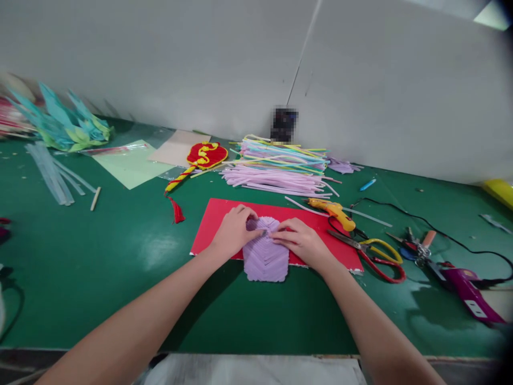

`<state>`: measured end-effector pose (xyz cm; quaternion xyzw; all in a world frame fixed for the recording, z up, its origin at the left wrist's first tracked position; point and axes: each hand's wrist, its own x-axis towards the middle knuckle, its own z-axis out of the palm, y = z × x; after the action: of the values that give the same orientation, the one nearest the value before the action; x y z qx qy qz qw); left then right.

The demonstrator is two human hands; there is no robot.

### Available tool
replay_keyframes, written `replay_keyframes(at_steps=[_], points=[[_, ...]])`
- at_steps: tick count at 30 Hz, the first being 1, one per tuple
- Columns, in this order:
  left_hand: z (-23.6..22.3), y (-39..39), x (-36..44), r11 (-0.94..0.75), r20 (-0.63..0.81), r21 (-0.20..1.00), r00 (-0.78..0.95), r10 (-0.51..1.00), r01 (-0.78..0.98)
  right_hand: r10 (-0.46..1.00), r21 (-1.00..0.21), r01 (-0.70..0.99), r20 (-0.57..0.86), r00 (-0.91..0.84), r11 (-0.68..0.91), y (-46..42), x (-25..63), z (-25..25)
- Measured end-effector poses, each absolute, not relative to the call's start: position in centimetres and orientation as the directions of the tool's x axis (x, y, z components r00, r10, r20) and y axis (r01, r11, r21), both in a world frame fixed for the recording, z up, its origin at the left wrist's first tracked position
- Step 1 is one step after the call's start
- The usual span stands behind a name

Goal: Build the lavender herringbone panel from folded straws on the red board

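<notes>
A lilac piece built of folded strips in a chevron pattern (265, 258) lies on a red card (219, 220) on the green table. My left hand (233, 231) rests on its upper left part, fingers curled and pressed down on the strips. My right hand (300, 239) lies on its upper right part, fingertips pinched at the top middle where both hands meet. Which strip the fingers hold is too small to tell.
Behind the card lies a heap of pastel strips (280, 166). To the right are a yellow glue gun (334, 210), red-and-yellow scissors (377, 256), pliers (417, 247) and a purple tool (467, 289) with a black cable. A red tasselled ornament (200, 160) and clear sticks (54, 174) lie left.
</notes>
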<state>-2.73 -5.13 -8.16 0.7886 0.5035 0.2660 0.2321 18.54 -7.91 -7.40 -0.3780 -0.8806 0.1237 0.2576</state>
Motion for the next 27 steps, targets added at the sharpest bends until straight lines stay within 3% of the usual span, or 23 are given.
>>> replay_keyframes(at_steps=[11, 22, 27], points=[[-7.9, -4.9, -3.4, -0.447, 0.185, 0.659, 0.446, 0.876, 0.605, 0.767, -0.559, 0.541, 0.329, -0.551, 0.628, -7.2, 18.8, -8.0], [-7.4, -4.9, -3.4, -0.418, 0.22, 0.714, 0.386, 0.896, 0.562, 0.935, -0.852, 0.423, 0.189, -0.301, 0.309, -7.1, 17.7, -7.4], [-7.0, -4.8, -3.4, -0.402, 0.235, 0.767, 0.364, 0.901, 0.499, 0.957, -0.926, 0.331, 0.09, -0.274, 0.182, -6.9, 17.5, -6.8]])
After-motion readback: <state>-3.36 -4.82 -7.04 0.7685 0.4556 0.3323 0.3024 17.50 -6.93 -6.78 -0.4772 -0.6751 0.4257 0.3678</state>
